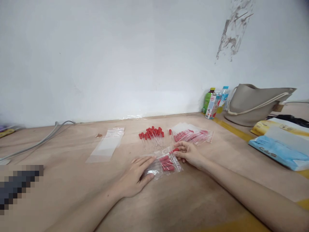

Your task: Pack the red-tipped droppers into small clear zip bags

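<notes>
A clear plastic zip bag (156, 167) lies in front of me with several red-bulbed droppers (167, 164) inside. Flat on its left part rests my left hand (141, 172), fingers stretched and thumb spread toward the near edge. At the bag's upper right, my right hand (187, 152) pinches the red bulb of a dropper (175, 150); its thin tube points left, over or into the bag, I cannot tell which. Beyond the bag is a pile of loose droppers (152, 133), bulbs away from me. One single dropper (170, 132) lies to the right of that pile.
Filled dropper bags (193, 136) lie at the back right, flat clear bags (106, 146) at the left. Farther right are bottles (212, 103), a grey bag (256, 104) and a blue tissue pack (277, 151). A grey cable (45, 138) runs along the left.
</notes>
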`<state>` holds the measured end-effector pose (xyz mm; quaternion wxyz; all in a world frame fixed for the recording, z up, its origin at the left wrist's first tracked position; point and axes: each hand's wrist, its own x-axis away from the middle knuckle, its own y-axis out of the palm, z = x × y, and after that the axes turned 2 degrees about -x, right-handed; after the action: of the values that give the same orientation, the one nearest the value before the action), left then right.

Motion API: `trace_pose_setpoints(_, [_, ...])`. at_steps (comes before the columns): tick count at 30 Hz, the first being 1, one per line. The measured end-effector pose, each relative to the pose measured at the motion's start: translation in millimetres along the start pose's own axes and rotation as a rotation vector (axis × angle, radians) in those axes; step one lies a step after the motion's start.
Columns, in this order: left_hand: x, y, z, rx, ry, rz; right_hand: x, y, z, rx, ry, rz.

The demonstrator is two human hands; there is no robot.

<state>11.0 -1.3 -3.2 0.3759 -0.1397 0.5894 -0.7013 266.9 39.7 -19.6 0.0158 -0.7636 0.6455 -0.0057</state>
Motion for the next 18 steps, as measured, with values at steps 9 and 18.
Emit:
trace_pose_setpoints(9, [-0.9,-0.3,0.0,0.02,0.014,0.01,-7.9,8.1,2.3,0.226,-0.155,0.091])
trace_pose_setpoints(18, [-1.0,0.1,-0.2,0.036,0.012,0.02,-3.4,4.2,-0.3,0.052,-0.13,-0.191])
